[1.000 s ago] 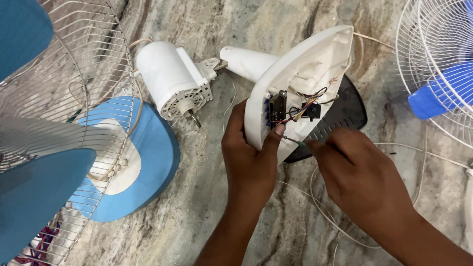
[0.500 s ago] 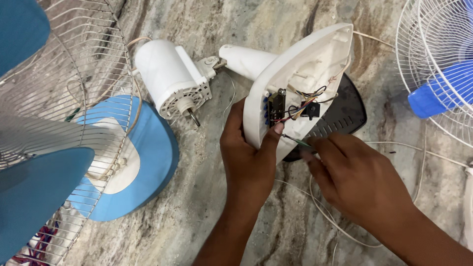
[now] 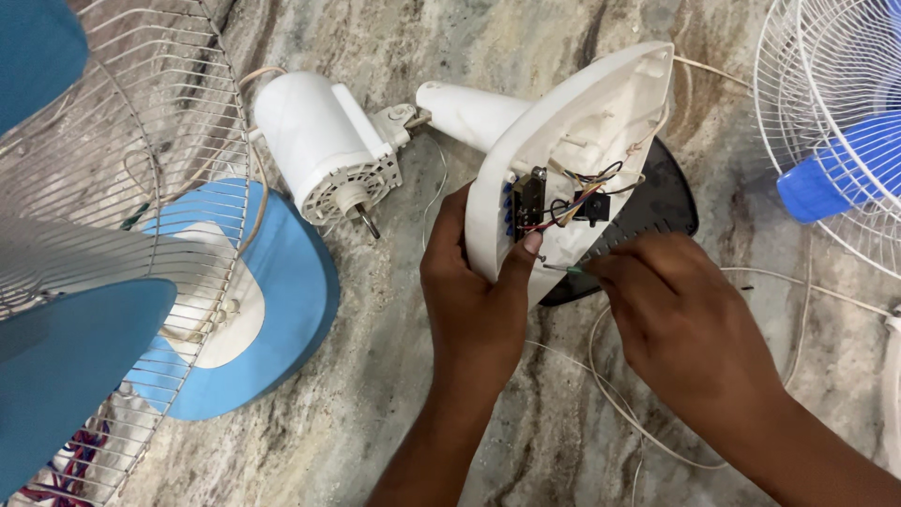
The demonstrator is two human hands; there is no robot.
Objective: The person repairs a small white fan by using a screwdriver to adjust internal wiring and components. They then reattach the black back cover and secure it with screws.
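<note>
A white fan base shell (image 3: 601, 103) lies tilted on its edge, its open underside showing a small switch block (image 3: 527, 202) and coloured wires (image 3: 587, 188). My left hand (image 3: 479, 291) grips the shell's lower rim, thumb near the switch block. My right hand (image 3: 671, 310) holds a thin screwdriver (image 3: 560, 268) whose tip points at the rim beside my left thumb. A white stem joins the shell to the white fan motor (image 3: 314, 145), which lies on its side with its shaft pointing down-right.
A black bottom cover (image 3: 671, 202) lies under the shell. A blue and white fan base (image 3: 272, 291) and a wire grille with blue blades (image 3: 84, 235) sit at left. Another grille with a blue blade (image 3: 835, 141) is at right. White cords (image 3: 610, 394) loop over the stone floor.
My right hand has shifted slightly up and left, bringing the screwdriver tip closer to the shell's rim. My left hand keeps its grip.
</note>
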